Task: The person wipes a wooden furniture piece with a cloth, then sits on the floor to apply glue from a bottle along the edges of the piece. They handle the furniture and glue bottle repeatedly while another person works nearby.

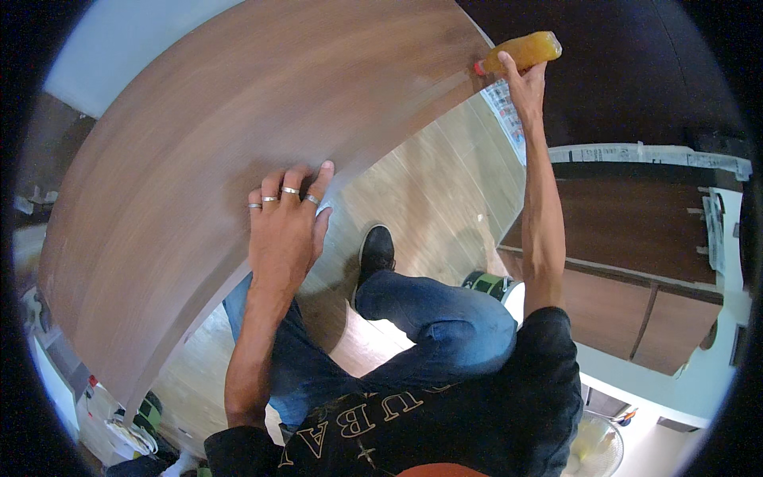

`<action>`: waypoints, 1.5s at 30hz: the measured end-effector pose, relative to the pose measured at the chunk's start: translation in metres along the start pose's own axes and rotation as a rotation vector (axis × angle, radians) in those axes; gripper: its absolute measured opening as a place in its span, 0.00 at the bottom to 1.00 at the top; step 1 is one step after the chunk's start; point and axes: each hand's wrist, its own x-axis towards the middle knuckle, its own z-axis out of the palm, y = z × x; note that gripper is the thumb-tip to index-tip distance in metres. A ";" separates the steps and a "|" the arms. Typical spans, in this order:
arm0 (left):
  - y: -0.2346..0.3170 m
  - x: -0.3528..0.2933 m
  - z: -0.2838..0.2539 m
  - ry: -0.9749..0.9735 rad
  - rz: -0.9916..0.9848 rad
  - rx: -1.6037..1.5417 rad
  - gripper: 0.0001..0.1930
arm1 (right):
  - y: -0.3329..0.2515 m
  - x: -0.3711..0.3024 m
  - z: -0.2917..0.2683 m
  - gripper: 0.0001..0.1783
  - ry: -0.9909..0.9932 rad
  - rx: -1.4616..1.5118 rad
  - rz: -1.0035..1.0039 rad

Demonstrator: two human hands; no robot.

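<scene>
My left hand (284, 219), with rings on several fingers, presses on a large brown wood-grain panel (183, 143) near its edge. The fingers are bent, and a small white wad (323, 207) shows between thumb and forefinger; whether it is cloth or paper I cannot tell. Stretched far out, my right hand (524, 83) grips a clear plastic bottle (526, 51) of amber liquid. The bottle lies nearly sideways, its red cap pointing left and slightly down at the panel's far right corner. The wad's full size is hidden under the left hand.
Below the panel is a light wood-plank floor (413, 171), where my dark shoe (376, 250) rests. A green-and-white bucket (489, 285) stands beside my knee. Dark cabinet fronts (628, 215) with masking tape and newspaper line the right. A round mesh fan guard (596, 445) shows at lower right.
</scene>
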 end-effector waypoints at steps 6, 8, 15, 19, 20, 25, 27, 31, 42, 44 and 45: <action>-0.003 -0.003 0.000 0.026 -0.008 -0.004 0.33 | -0.038 -0.022 0.017 0.39 -0.075 -0.071 -0.100; -0.003 -0.002 -0.001 0.029 0.009 -0.007 0.33 | -0.014 -0.006 0.007 0.40 0.010 -0.077 -0.013; -0.003 -0.004 0.000 0.043 0.000 -0.018 0.33 | -0.037 -0.020 0.020 0.39 -0.072 -0.017 -0.145; -0.003 -0.002 0.000 0.039 0.024 -0.027 0.33 | -0.014 0.001 0.008 0.40 0.013 -0.062 0.009; -0.003 -0.002 0.001 0.039 0.022 -0.024 0.33 | -0.015 -0.003 0.006 0.39 0.034 -0.059 0.007; -0.005 -0.005 0.002 0.056 0.005 -0.022 0.33 | -0.040 -0.030 0.018 0.36 -0.112 -0.076 -0.135; -0.004 -0.004 0.002 0.035 0.007 -0.033 0.33 | -0.033 -0.021 0.011 0.36 -0.064 -0.040 -0.043; -0.004 -0.003 0.004 0.054 0.033 -0.013 0.34 | -0.024 -0.023 0.008 0.35 -0.042 0.095 -0.060; -0.006 -0.003 0.001 0.051 0.027 -0.031 0.32 | -0.053 -0.052 0.021 0.36 -0.061 0.020 -0.130; -0.007 -0.004 0.001 0.038 0.018 -0.029 0.32 | -0.060 -0.057 0.027 0.36 -0.107 0.031 -0.169; -0.007 -0.005 0.000 0.030 0.015 -0.025 0.32 | -0.065 -0.054 0.027 0.36 -0.110 0.003 -0.156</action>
